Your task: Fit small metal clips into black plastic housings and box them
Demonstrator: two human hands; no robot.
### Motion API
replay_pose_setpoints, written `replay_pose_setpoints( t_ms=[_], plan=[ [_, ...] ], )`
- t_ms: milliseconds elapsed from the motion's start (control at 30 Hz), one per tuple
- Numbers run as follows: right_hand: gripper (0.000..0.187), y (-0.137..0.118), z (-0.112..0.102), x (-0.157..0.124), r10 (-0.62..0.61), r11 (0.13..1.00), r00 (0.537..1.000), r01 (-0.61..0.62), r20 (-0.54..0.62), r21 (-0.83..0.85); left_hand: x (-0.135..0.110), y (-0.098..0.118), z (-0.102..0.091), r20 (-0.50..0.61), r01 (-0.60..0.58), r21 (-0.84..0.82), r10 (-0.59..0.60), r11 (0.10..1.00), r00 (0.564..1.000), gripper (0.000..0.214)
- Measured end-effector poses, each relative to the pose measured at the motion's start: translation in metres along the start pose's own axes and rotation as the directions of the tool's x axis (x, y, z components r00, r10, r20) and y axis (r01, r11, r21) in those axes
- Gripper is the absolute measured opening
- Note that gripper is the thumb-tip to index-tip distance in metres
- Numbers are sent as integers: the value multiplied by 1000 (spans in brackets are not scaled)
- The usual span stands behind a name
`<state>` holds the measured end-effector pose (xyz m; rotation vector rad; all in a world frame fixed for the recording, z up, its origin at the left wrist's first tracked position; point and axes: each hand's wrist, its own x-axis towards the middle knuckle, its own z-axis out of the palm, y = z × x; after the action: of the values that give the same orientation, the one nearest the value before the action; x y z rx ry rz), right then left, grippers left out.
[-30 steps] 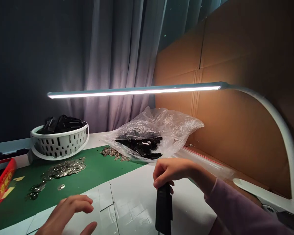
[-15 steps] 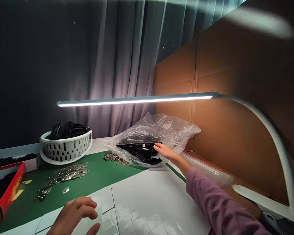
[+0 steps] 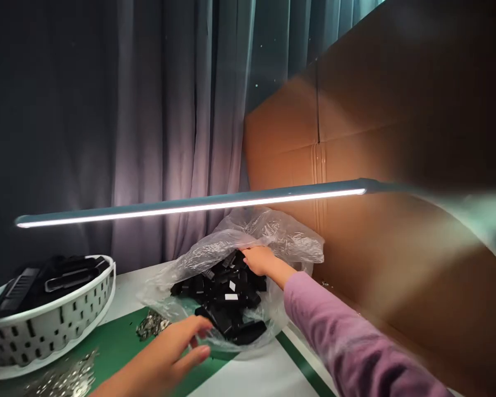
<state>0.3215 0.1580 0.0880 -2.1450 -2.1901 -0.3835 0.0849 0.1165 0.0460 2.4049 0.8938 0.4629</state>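
A clear plastic bag (image 3: 273, 231) lies open on the table and holds several black plastic parts (image 3: 223, 292). My right hand (image 3: 258, 259) reaches into the bag from the right, its fingers curled down onto the top of the black pile; what they hold is hidden. My left hand (image 3: 177, 347) stretches forward with fingers spread, touching the bag's front edge and the black parts there. A purple sleeve (image 3: 339, 342) covers my right arm.
A white slotted basket (image 3: 45, 325) full of black parts stands at the left. Small silvery metal pieces (image 3: 151, 325) lie on the green mat (image 3: 116, 347). A lit lamp bar (image 3: 190, 207) crosses above the bag. Brown cardboard (image 3: 397, 165) walls the right side; curtains hang behind.
The view has moved closer to the bag. My right hand went deeper into the bag onto the black parts. My left hand moved forward from the white sheet to the bag's front edge.
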Motion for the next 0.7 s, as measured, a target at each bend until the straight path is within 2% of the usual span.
replay_pose_setpoints(
  t_ms=[100, 200, 333, 433, 500, 600, 700],
  plan=[
    [30, 8, -13, 17, 9, 1000, 987, -14, -162, -28, 53, 10, 12, 33, -91, 114, 88, 989, 996, 35],
    [30, 20, -26, 30, 43, 997, 975, -54, -218, -48, 85, 5, 27, 74, -90, 190, 77, 978, 994, 14],
    [27, 31, -45, 36, -35, 997, 988, 23, -147, -78, 100, -4, 40, 58, -46, 289, 31, 956, 998, 12],
    [24, 26, -43, 17, -145, 987, 984, 137, -104, -81, 103, -8, 48, 28, -4, 342, -6, 940, 1000, 20],
    [24, 13, -24, -11, -231, 972, 967, 224, -104, -71, 104, -10, 54, 19, 12, 366, -21, 931, 1000, 27],
    [32, -11, 29, -59, -344, 939, 933, 341, -109, -46, 104, -13, 64, 24, 14, 390, -25, 921, 999, 33],
    [16, -29, 83, -93, -384, 923, 905, 378, -183, -64, 102, -15, 70, 39, 7, 408, -25, 913, 999, 36]
  ],
)
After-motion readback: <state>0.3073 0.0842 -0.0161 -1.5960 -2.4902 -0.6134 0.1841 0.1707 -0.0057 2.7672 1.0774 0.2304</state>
